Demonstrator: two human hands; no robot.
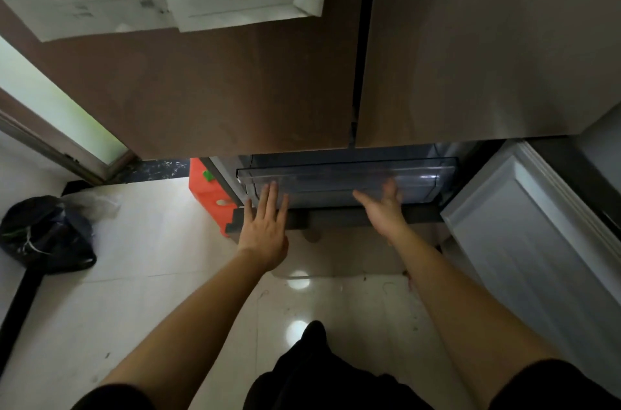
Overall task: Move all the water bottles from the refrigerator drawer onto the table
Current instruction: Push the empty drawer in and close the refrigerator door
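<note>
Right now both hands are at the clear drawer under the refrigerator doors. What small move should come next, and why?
Probably hook the fingers on the drawer's front edge and pull it toward you. Both the left hand and the right hand lie open and flat against the clear drawer, gripping nothing, and the drawer sits tucked under the doors. No bottles are visible yet.

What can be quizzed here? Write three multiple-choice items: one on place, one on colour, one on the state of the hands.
1. Where is the black bag?
A. on the floor, left
B. in the drawer
C. on the fridge

2. What colour is the stool left of the drawer?
A. blue
B. orange-red
C. white

3. How are the hands?
A. holding bottles
B. open, empty
C. out of view

Key: A, it lies on the tiles at left; B, its plastic is orange-red; B, left hand and right hand reach with fingers spread.
</note>
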